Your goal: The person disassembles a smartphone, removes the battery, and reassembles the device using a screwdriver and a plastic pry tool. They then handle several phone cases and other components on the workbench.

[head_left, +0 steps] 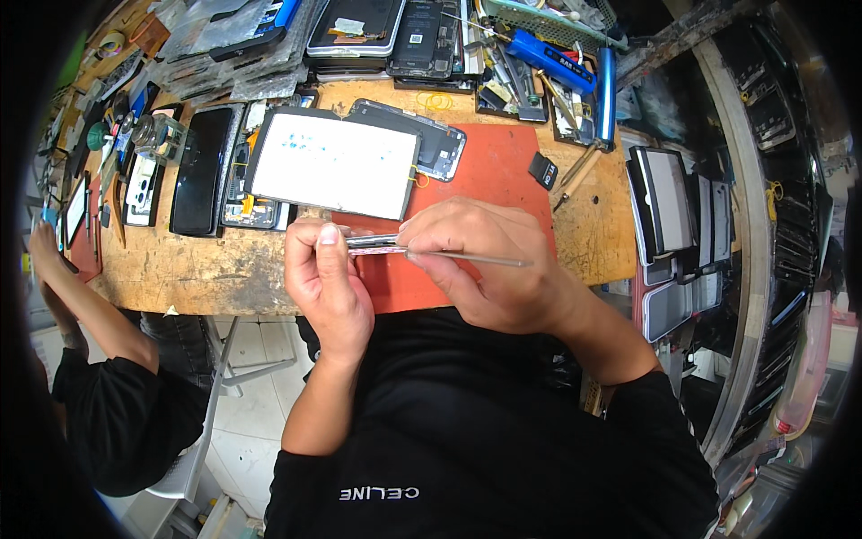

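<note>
My left hand grips a thin silver-edged device, seen edge-on, with the thumb upright at its left end. My right hand is closed around a thin metal tool at the right end of the device, with the tool's tip at the device's lower edge. Both hands are over a red mat. Just beyond them lie a white board with blue marks and dark phone housings with yellow rubber bands.
A co-worker's arm is at the far left. Phones, a glass jar and stacked parts fill the bench's left and back. A blue tool lies at back right; boxed devices stand beside the bench's right edge.
</note>
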{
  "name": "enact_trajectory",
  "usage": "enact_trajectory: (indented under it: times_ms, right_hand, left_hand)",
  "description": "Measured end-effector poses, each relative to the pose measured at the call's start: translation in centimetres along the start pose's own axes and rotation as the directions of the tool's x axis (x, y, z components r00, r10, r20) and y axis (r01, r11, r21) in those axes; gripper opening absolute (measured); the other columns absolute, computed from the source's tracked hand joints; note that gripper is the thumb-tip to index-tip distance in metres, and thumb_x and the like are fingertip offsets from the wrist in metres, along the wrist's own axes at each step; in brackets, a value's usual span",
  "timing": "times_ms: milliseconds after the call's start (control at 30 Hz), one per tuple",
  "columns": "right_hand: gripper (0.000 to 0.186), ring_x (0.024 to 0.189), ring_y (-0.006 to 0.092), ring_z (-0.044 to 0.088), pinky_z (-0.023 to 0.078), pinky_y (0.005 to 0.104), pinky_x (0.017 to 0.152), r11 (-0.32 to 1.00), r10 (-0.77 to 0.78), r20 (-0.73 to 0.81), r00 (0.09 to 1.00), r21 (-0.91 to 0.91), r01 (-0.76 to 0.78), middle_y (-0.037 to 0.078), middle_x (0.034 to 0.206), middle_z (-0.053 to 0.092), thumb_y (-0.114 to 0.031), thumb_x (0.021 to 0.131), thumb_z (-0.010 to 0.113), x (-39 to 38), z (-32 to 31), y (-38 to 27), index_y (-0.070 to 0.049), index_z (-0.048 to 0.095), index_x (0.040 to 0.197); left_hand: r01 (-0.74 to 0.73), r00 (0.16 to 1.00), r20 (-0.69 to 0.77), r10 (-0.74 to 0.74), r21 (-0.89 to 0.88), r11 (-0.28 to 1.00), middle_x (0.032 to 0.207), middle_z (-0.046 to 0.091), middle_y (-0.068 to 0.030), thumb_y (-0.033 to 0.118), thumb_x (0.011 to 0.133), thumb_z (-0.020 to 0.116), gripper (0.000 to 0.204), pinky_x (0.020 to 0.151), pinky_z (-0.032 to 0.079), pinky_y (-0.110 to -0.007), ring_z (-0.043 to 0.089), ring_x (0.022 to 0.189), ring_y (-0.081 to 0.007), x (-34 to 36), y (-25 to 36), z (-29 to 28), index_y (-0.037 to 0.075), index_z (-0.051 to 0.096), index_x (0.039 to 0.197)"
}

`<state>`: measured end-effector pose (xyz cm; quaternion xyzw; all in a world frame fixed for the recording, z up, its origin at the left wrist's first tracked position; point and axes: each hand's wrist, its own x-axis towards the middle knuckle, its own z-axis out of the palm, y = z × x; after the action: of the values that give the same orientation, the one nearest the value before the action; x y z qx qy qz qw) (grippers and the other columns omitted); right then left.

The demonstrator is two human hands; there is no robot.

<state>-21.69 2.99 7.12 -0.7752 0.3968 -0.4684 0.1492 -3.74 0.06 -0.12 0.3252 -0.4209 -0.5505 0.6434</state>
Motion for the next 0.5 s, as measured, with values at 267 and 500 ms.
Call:
enact_trajectory:
  times_ms: [267,500]
  right_hand:
    - [0.024,0.088,0.0319,0.077,0.063,0.0383,0.073,0.999,-0.022,0.075,0.997,-0.034,0.024,0.016,0.095,0.074,0.008,0.083,0.077,0.6,-0.3,-0.4,0.001,0.064,0.101]
    - [0.02,0.085,0.0316,0.077,0.064,0.0377,0.068,0.899,-0.261,0.067,0.963,-0.346,0.268,0.017,0.093,0.072,-0.003,0.081,0.074,0.2,1.0,-1.2,0.0,0.062,0.097]
  left_hand:
    - [0.012,0.998,0.064,-0.019,0.094,0.996,0.094,0.045,0.0003,0.01,0.112,0.05,0.017,0.075,0.047,-0.027,0.044,0.081,-0.0072,-0.1,0.3,-0.4,0.007,0.047,0.095]
    - [-0.032,0.999,0.013,0.032,0.047,0.998,0.087,0.045,0.0006,0.01,0.11,0.056,0.02,0.058,0.033,-0.022,0.038,0.066,-0.0037,0.1,-0.1,0.2,0.006,0.05,0.091]
